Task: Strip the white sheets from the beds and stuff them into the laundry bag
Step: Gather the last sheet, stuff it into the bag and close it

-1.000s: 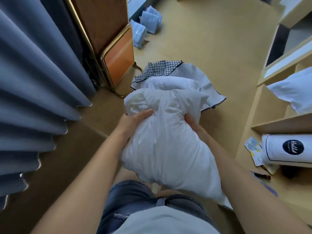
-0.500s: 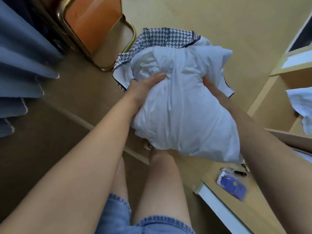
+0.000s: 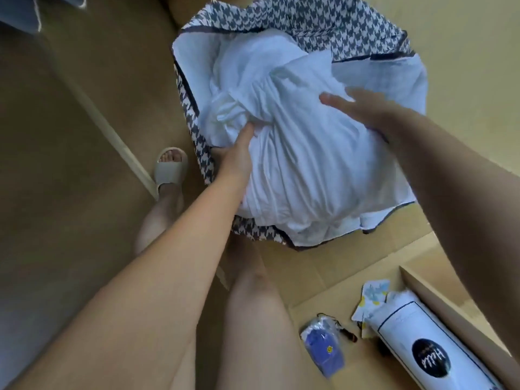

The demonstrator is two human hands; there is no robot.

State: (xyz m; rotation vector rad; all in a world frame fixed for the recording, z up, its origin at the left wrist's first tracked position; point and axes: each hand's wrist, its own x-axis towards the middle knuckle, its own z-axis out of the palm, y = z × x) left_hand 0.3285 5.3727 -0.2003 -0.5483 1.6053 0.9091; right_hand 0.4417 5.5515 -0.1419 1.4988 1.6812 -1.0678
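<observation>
A big bundle of white sheets point(image 3: 304, 164) fills the mouth of the houndstooth laundry bag point(image 3: 315, 21), which stands open on the floor below me. My left hand point(image 3: 236, 156) is at the bundle's left side, thumb up against a fold and fingers tucked down between sheet and bag wall. Over the bundle's right upper part hovers my right hand point(image 3: 363, 111), blurred, fingers straight and spread, holding nothing.
My sandalled foot point(image 3: 170, 167) stands left of the bag, my legs below it. At lower right lie a white cylinder with a black label point(image 3: 430, 347), a blue packet point(image 3: 323, 347) and printed cards point(image 3: 371, 296). Grey curtain point(image 3: 19, 12) at top left.
The sheet bundle has gone from held above the bag down into its mouth. My right hand has let go and lifted off; my left hand now pushes at the side.
</observation>
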